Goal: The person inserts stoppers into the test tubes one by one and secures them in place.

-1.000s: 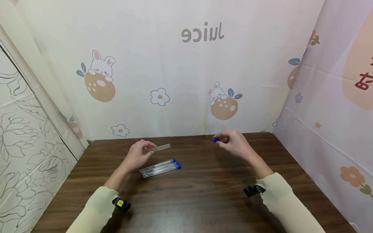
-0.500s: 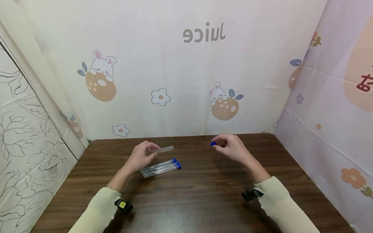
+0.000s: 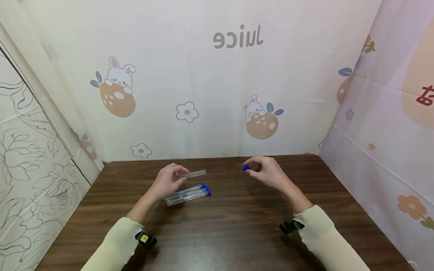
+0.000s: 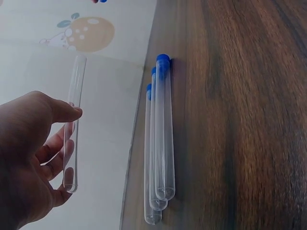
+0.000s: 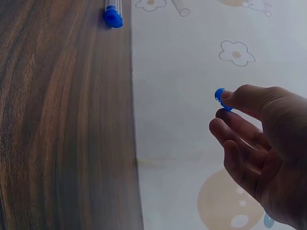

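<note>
My left hand (image 3: 168, 180) holds a clear, uncapped test tube (image 4: 76, 91) between thumb and fingers above the table, its open end pointing right in the head view. A small blue cap (image 3: 245, 168) is pinched between the thumb and fingertips of my right hand (image 3: 268, 172), to the right of the tube and apart from it. Below the left hand, three clear test tubes (image 4: 165, 139) with blue caps lie side by side on the table, their capped ends to the right.
The dark wood table (image 3: 217, 233) ends at a printed curtain (image 3: 210, 75) along its back edge. More patterned cloth (image 3: 379, 124) hangs on the right side, and a flower-printed panel (image 3: 27, 158) stands at the left.
My left hand has moved slightly right with the uncapped tube. My right hand has shifted left with the cap, narrowing the gap between them. The capped tubes stay in place.
</note>
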Demonstrator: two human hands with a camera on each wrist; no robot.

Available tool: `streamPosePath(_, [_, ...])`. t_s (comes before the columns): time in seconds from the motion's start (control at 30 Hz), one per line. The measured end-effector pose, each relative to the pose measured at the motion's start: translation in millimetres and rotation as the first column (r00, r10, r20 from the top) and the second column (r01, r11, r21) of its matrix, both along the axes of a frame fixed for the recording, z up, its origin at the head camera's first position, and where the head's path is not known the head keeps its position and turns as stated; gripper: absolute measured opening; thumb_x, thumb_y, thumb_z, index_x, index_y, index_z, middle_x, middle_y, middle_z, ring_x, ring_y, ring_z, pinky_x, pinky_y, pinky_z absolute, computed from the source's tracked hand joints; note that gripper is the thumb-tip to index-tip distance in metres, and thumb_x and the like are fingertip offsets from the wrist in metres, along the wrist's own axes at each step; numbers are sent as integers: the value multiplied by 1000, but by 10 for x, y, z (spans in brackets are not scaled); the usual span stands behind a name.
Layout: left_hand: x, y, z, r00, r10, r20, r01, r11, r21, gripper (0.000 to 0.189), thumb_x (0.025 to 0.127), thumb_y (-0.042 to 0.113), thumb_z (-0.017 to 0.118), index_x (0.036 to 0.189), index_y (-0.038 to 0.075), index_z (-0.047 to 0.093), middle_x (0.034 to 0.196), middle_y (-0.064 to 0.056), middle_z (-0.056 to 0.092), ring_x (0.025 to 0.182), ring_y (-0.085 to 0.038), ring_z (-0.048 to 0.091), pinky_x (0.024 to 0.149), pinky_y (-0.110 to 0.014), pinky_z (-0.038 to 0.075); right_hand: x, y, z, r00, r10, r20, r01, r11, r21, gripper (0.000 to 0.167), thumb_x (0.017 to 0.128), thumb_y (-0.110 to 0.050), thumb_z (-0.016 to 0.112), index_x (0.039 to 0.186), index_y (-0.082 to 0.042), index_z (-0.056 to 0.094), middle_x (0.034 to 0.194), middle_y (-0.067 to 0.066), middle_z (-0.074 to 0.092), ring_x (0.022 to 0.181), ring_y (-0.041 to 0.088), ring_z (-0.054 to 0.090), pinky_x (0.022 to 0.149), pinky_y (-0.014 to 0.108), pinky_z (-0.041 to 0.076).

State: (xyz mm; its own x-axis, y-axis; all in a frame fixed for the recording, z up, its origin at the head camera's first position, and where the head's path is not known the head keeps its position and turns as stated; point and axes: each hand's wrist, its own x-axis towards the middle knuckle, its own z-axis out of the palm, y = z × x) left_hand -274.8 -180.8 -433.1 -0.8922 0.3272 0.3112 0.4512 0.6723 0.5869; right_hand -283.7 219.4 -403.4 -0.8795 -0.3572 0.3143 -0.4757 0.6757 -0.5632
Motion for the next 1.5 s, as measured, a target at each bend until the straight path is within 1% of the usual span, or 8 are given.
streamPosePath(0.07, [5,11,7,1000,0,1,0,1000,2,18,101,1,77,116,10,83,114,-11,78,108,-35,70,96,-53,58,1,-13,-1,1000,8,0,-8,1000,-5,17,101,-9,83,118,-8,82,101,7,84,83,9,71,74,24,57])
streamPosePath(0.23, [21,49,14,1000,-20,-5,20,1000,12,18,101,1,78,116,10,83,115,-11,78,106,-29,69,96,-53,59,8,-51,-18,999,39,0,-39,998,-40,15,100,-8,84,114,-8,82,99,6,84,82,9,72,73,24,58])
streamPosePath(0.53, [36,119,18,999,-40,-37,40,999,11,19,99,1,79,115,11,83,113,-8,78,104,-24,68,94,-46,60,10,-111,-55,997,76,18,-73,990,-117,15,97,-4,86,111,-8,82,97,7,84,82,8,72,74,23,60])
streamPosePath(0.73, [41,175,16,998,-45,-42,46,999,23,20,99,0,80,115,11,83,113,-8,78,104,-25,69,95,-48,61,31,-138,-51,997,78,24,-74,989,-132,15,97,-3,86,111,-7,81,97,8,83,82,9,71,72,23,58])
streamPosePath(0.93, [52,242,11,997,-54,-54,55,998,24,19,98,2,81,115,12,83,110,-7,77,102,-28,69,90,-40,57,39,-164,-61,996,85,34,-79,986,-146,15,97,-4,86,111,-7,81,97,9,83,81,10,70,71,23,58])
streamPosePath(1.0, [59,264,7,997,-58,-52,59,998,24,19,98,2,81,115,12,83,109,-7,77,102,-30,69,90,-40,56,48,-172,-63,996,87,37,-81,985,-150,15,97,-4,86,111,-7,81,97,9,83,81,10,70,70,23,58])
streamPosePath(1.27, [92,328,12,998,-56,-38,57,998,16,19,99,3,81,115,13,83,107,-5,76,100,-19,65,89,-33,53,76,-215,-59,993,115,40,-107,981,-159,15,97,-3,85,111,-7,82,98,8,84,81,8,70,72,25,59])
streamPosePath(1.5, [103,393,20,997,-68,-32,68,998,18,17,100,5,81,115,13,83,106,-5,76,99,-18,64,88,-31,52,80,-246,-111,991,126,33,-118,978,-175,14,97,-5,86,111,-8,82,99,8,85,82,8,71,74,24,59])
